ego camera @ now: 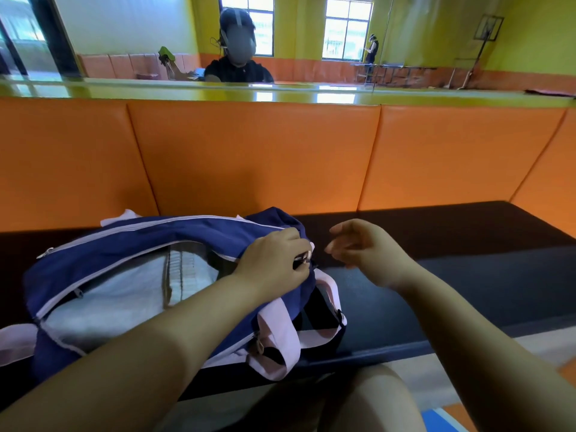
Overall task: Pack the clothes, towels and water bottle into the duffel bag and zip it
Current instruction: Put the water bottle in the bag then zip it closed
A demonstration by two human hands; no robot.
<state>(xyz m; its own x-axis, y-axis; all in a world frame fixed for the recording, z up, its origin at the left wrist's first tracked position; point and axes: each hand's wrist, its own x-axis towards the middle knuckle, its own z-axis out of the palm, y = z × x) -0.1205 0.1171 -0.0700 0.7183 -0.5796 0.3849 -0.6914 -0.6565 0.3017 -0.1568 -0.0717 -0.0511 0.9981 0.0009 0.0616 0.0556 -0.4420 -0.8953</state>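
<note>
**Item 1: duffel bag** [124,241]. Navy fabric with pale pink trim. It lies on its side on the black surface [467,275], at the left of the view, with its long axis running left to right and its far side close to the orange padded wall [249,157].
- Main opening: unzipped and gaping toward the camera.
- Contents: a folded white towel [118,294] with a ribbed band across it fills the visible part of the interior. Nothing else inside can be made out.
- Upper zip [156,221]: runs along the top panel and looks closed, with its pull at the left end.
- Carry straps [280,332]: pale pink, hanging off the right end and over the front edge of the surface.

**Item 2: left grip** [274,260]. The forearm crosses over the open bag from lower left.
- The grip sits on the right end of the bag.
- Its fingers are curled and pinch a small dark part at the end of the zip line. Whether that part is the zip pull cannot be told.

**Item 3: right grip** [361,247]. It is released, with fingers loosely bent and nothing in them.
- It hovers above the surface just beside the bag's right end.
- It is close to the left grip but apart from both that grip and the bag.

**Item 4: pale pink fabric** [15,341]. It lies at the bag's left end, partly cut off by the frame edge, and its kind cannot be told.

**Item 5: mirror** [436,42]. It sits above the padded wall and reflects a yellow room with windows.
</note>
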